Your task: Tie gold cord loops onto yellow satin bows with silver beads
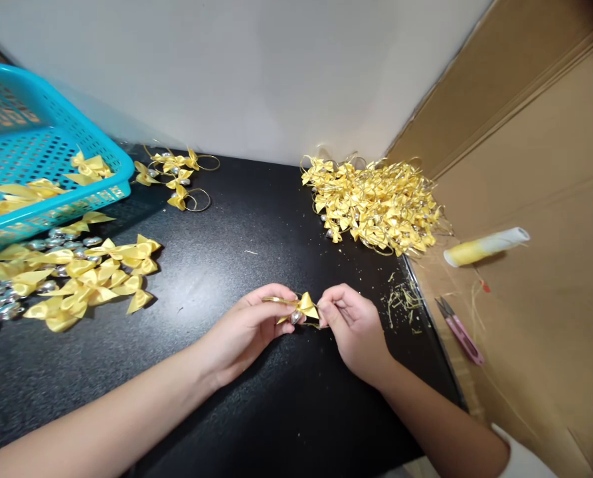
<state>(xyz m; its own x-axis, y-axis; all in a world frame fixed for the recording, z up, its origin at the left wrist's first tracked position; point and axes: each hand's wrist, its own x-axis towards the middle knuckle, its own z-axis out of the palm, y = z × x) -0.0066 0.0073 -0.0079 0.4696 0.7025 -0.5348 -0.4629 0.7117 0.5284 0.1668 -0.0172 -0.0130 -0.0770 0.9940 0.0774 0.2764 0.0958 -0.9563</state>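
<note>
Over the front middle of the black table, my left hand (256, 322) pinches a yellow ribbon bow (306, 305) that has a silver bell-like bead (296, 317) below it. A thin gold cord loop sticks out to the left between the fingers. Just right of the bow, my right hand (353, 325) is closed, thumb against fingertips, at the gold cord's end by the bow's right tip. The exact grip point of the cord is hidden by the fingers.
A blue basket (121, 159) with yellow bows stands at left. Loose bows (97, 272) and silver beads (0, 299) lie before it. Corded bows form a small group (179, 176) and a large pile (376, 206). Pink thread snips (460, 332), cord scraps (403, 302) and a thread tube (485, 247) are right.
</note>
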